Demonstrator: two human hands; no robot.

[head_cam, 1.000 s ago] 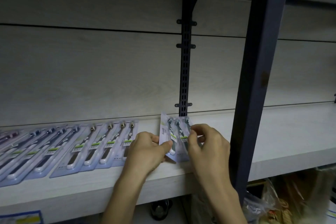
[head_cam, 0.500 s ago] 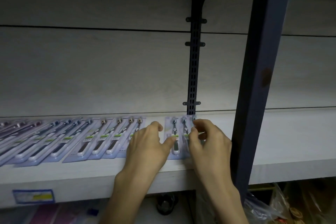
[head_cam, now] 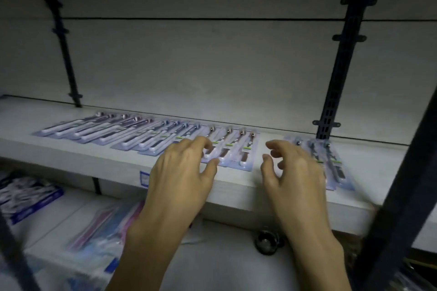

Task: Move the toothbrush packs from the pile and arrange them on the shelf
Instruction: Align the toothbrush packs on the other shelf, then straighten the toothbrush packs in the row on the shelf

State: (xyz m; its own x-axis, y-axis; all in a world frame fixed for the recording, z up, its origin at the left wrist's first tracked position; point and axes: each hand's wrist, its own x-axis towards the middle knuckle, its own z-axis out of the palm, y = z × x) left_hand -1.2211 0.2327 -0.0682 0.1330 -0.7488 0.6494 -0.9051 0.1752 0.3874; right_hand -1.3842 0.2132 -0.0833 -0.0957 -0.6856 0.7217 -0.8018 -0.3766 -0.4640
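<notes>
- Our left hand (head_cam: 182, 172) hovers over the front edge of the pale wood-grain shelf (head_cam: 236, 186), fingers spread and curled, gripping nothing.
- Our right hand (head_cam: 293, 172) hovers beside it, fingers loosely bent, also empty.
- Just past our right hand, a small overlapping group of clear-plastic toothbrush packs on bluish cards (head_cam: 331, 163) lies flat on the shelf, partly hidden by our fingers.
- Behind our left hand, a long row of overlapping toothbrush packs (head_cam: 132, 132) fans leftward along the shelf; a bare gap separates it from the small group.
- A dark slotted metal upright (head_cam: 335, 78) stands at the back wall behind the small group.
- On the lower shelf, blurred pink and blue packs (head_cam: 104, 227) lie in a loose pile.
</notes>
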